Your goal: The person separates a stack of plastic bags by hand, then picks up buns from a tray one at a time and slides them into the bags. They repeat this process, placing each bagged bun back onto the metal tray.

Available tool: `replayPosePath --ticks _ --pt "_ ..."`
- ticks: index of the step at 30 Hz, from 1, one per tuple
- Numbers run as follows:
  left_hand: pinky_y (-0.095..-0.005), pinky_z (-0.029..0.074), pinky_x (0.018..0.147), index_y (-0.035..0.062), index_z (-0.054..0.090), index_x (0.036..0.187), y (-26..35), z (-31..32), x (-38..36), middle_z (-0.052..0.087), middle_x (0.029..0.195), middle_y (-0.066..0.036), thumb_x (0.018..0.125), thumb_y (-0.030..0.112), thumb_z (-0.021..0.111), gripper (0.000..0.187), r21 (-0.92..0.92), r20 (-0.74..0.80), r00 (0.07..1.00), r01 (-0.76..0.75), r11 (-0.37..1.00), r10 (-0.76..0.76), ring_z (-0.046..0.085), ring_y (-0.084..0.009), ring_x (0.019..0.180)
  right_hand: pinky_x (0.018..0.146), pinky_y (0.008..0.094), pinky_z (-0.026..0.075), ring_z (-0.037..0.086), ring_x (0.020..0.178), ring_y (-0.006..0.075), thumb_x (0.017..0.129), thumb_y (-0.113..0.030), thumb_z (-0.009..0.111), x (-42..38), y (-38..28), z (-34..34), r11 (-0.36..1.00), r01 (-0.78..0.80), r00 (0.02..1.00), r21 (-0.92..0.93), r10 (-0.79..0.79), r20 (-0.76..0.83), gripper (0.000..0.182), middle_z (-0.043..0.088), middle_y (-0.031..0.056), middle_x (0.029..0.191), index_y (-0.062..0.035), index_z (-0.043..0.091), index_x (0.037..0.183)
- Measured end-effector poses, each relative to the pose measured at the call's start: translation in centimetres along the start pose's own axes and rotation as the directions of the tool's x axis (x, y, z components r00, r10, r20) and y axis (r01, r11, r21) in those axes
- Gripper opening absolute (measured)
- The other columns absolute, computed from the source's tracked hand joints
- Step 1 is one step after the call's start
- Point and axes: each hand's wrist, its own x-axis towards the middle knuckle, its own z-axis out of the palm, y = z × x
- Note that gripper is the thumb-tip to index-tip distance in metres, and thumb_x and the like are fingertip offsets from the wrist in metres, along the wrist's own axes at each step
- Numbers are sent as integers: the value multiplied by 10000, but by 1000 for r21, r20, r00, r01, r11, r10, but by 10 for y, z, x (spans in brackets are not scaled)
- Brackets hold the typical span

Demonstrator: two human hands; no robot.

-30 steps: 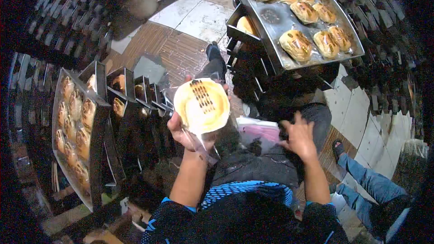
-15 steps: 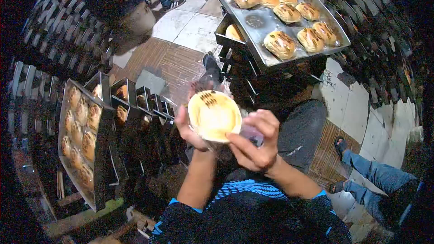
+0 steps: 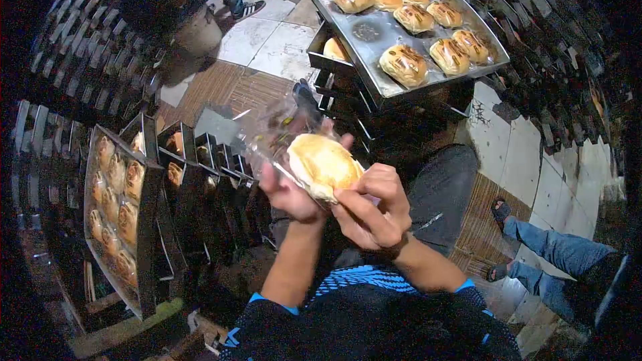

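Bun: between your hands.
Left hand: cupped under your bun; fingers partly hidden, so I cannot tell how tight.
Right hand: your thumb and finger pinch the bun's edge.
Bag: clear, beside your bun.
Tray: more buns, ahead right.

Top, black, short-sleeved; hem band, blue and black, mesh-like pattern; sleeve edging, bright blue; angular mark on left sleeve, blue. Trousers, dark grey.
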Motion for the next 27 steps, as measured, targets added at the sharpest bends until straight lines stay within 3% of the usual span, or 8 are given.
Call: replayPosePath --ticks 3,7,9,11,15,17,19,27 --pt "-660 291 1086 16 307 1455 -2 -15 -21 312 1509 -168 832 557 513 850 88 -110 985 143 986 -134 300 -416 1386 710 399 451 554 806 241 654 -76 803 7 -5 5 999 15 1000 -34 -14 26 305 564 55 909 -54 708 943" --pt "-616 325 1093 8 291 1464 10 -4 -13 300 1513 -173 798 526 548 882 146 -142 990 17 989 4 303 -439 1377 698 404 417 547 769 237 565 -69 788 -3 1 6 991 -68 996 -115 75 56 366 570 42 875 -71 711 923" --pt "-611 338 1083 -4 328 1442 15 -10 -12 242 1514 -265 732 583 586 957 243 -111 992 86 966 -60 315 -509 1344 686 403 401 546 758 246 512 -64 766 -4 1 5 991 -59 996 -123 67 61 400 563 50 842 -67 710 909" --pt "-607 365 1065 -26 354 1423 9 -16 -12 211 1517 -301 662 607 621 1025 218 -194 981 44 975 -1 326 -539 1326 692 406 402 557 747 251 544 -62 770 -4 -9 7 997 -45 995 -66 51 85 366 579 60 852 -50 707 904" --pt "-558 364 1079 16 181 1504 22 -12 -10 266 1498 -290 633 463 629 1076 -71 14 986 166 984 -165 407 -492 1288 698 397 436 574 746 240 611 -50 779 13 -17 -6 979 -183 978 88 172 118 315 605 80 884 -43 709 919" --pt "-561 342 1094 21 149 1514 27 -10 -8 279 1494 -288 616 457 624 1105 -104 11 989 148 984 -148 404 -495 1288 703 351 496 609 770 235 668 -46 777 14 -10 -14 917 -392 916 66 383 125 238 595 100 880 -40 717 898" --pt "-556 361 1085 26 131 1520 27 -11 -9 286 1490 -287 605 445 630 1123 -156 50 989 144 977 -138 421 -493 1274 723 326 538 651 821 235 706 -44 767 25 -4 -27 773 -632 761 50 608 227 166 588 114 908 -34 721 865" --pt "-523 470 1001 13 124 1515 29 -7 -9 301 1480 -282 610 440 642 1126 118 -7 993 116 986 -116 462 -465 1250 765 353 511 624 861 283 714 -58 765 38 7 -24 802 -596 741 -39 568 357 203 565 142 937 -21 696 901"
